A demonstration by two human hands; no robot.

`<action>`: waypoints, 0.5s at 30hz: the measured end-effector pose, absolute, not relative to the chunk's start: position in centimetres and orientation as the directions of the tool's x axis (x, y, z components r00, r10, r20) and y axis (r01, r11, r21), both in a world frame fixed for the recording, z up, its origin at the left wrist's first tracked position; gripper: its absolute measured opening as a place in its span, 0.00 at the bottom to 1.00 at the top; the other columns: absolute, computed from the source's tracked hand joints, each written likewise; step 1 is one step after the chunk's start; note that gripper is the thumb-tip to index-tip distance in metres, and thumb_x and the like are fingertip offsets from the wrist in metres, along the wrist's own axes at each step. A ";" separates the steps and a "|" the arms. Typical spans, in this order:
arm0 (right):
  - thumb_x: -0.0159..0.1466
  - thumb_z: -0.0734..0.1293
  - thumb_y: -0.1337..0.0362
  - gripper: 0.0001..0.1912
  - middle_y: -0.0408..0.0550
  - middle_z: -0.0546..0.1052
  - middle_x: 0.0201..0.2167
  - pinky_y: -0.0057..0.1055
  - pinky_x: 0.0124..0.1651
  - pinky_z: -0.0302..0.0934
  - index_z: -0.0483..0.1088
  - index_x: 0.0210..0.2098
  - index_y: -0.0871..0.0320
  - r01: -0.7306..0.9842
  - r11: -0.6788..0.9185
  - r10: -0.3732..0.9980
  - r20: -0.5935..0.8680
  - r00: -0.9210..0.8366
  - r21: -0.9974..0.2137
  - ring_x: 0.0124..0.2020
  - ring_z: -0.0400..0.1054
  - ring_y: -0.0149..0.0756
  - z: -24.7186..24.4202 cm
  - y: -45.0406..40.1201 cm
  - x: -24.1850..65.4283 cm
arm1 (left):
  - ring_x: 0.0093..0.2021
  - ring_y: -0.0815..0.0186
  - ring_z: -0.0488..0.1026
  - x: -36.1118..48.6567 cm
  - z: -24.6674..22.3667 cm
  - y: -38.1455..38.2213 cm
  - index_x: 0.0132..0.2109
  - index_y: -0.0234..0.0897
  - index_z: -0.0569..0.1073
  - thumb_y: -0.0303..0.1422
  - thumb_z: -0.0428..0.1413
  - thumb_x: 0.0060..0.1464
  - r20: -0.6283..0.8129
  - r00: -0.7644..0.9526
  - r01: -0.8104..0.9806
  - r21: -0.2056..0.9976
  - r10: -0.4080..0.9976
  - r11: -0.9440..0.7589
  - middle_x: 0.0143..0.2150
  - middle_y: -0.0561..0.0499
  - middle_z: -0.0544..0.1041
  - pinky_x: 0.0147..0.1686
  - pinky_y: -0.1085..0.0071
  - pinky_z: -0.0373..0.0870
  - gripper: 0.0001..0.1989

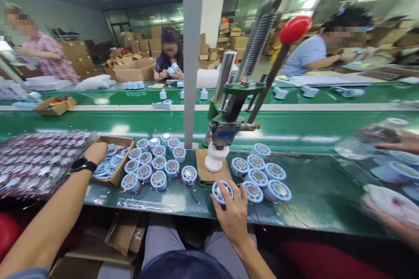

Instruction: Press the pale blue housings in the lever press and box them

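My right hand (233, 211) is closed around a light-blue round housing (222, 188) with a silver disc in its top, at the table's front edge. Just behind it stands a hand press (225, 133) with a red ball handle and a white pressing head. My left hand (97, 152), with a dark watch on the wrist, reaches into a cardboard box (126, 157) of flat light-blue rings (113, 163); its fingers are mostly hidden. Between box and press, several similar housings (159, 178) with thin wires stand upright. More housings (257, 178) are grouped to the right of my right hand.
Wired metal parts (39, 159) lie in rows at the far left. At the right edge, another person's hands (401, 139) work beside more housings and a clear bag. A grey post (189, 52) rises behind the table, before a green conveyor (310, 124). Other people sit beyond.
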State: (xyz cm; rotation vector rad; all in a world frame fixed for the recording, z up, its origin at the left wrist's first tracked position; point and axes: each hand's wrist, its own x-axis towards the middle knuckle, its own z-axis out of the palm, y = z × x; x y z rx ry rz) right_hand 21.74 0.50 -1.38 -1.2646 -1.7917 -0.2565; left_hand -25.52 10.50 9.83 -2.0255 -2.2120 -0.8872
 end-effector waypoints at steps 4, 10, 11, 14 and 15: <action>0.70 0.60 0.62 0.16 0.54 0.71 0.56 0.64 0.68 0.32 0.68 0.56 0.55 0.940 0.322 0.681 0.717 -0.147 -0.113 0.62 0.61 0.50 -2.7 -1.8 25.6 | 0.30 0.59 0.77 -26.6 10.2 11.2 0.18 0.37 0.56 0.24 0.53 0.52 0.319 -0.259 0.952 0.241 0.912 0.187 0.15 0.60 0.53 0.46 0.55 0.74 0.19; 0.71 0.58 0.60 0.18 0.58 0.67 0.60 0.68 0.65 0.35 0.70 0.56 0.55 0.971 0.237 0.703 0.697 -0.142 -0.041 0.64 0.59 0.55 -2.3 0.1 29.3 | 0.42 0.55 0.77 -20.3 11.7 7.0 0.42 0.36 0.74 0.31 0.49 0.59 0.517 -0.312 0.943 0.268 0.797 0.196 0.35 0.51 0.77 0.51 0.53 0.72 0.10; 0.71 0.58 0.60 0.18 0.59 0.65 0.62 0.70 0.65 0.35 0.70 0.57 0.55 0.973 0.226 0.714 0.688 -0.128 -0.053 0.65 0.57 0.57 -1.9 0.2 29.3 | 0.40 0.57 0.77 -18.0 11.3 5.5 0.45 0.36 0.75 0.33 0.51 0.58 0.507 -0.275 0.939 0.322 0.817 0.116 0.38 0.50 0.79 0.48 0.57 0.74 0.12; 0.70 0.60 0.59 0.19 0.59 0.62 0.63 0.70 0.65 0.37 0.69 0.58 0.55 0.955 0.262 0.734 0.671 -0.103 -0.139 0.67 0.53 0.58 -0.7 0.0 27.4 | 0.39 0.60 0.78 -10.7 8.6 0.9 0.45 0.38 0.77 0.35 0.51 0.59 0.379 0.021 0.852 0.478 0.925 -0.215 0.41 0.48 0.82 0.44 0.65 0.76 0.13; 0.69 0.60 0.60 0.19 0.58 0.62 0.63 0.67 0.65 0.41 0.68 0.58 0.55 0.931 0.318 0.730 0.673 -0.117 -0.182 0.67 0.54 0.57 -0.3 0.1 26.2 | 0.39 0.61 0.78 -8.5 7.4 -0.3 0.45 0.38 0.77 0.33 0.50 0.59 0.345 0.083 0.814 0.517 0.935 -0.263 0.41 0.48 0.82 0.44 0.66 0.75 0.13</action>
